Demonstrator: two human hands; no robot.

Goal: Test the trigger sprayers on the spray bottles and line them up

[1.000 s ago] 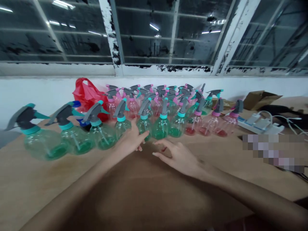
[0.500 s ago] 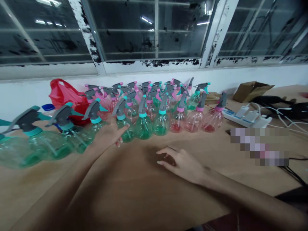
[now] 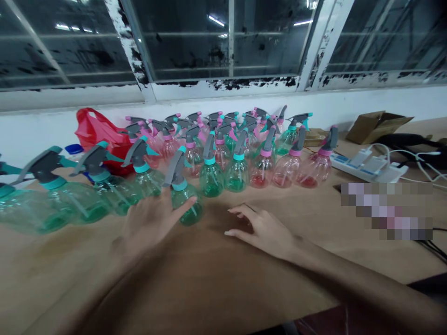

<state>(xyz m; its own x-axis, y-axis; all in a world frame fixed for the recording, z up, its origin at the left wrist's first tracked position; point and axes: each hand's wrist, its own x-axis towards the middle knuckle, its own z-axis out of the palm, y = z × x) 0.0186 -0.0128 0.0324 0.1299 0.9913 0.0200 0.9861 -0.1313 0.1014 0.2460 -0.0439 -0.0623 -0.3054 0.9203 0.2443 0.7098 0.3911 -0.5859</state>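
A green see-through spray bottle point(image 3: 188, 211) with a turquoise collar and grey trigger head stands a little in front of its row. My left hand point(image 3: 150, 218) is closed around its left side, thumb across the front; the fingers behind are hidden. Just above the tabletop, my right hand point(image 3: 261, 230) is open, fingers curved and apart, holding nothing. Beyond it are a green spray bottle point(image 3: 236, 176) and a pink spray bottle point(image 3: 261, 171), both with some liquid inside. More green bottles point(image 3: 84, 202) line the left side.
Behind the front row crowd several pink and green spray bottles point(image 3: 221, 151). A red plastic bag point(image 3: 96, 132) lies at the back left. To the right are a white power strip point(image 3: 370, 170) with plugs and cables, an open cardboard box point(image 3: 375, 128) and a blurred-out patch.
My left hand has drawn the green spray bottle towards me, out of the front row. My right hand has hardly moved. The view has shifted slightly.
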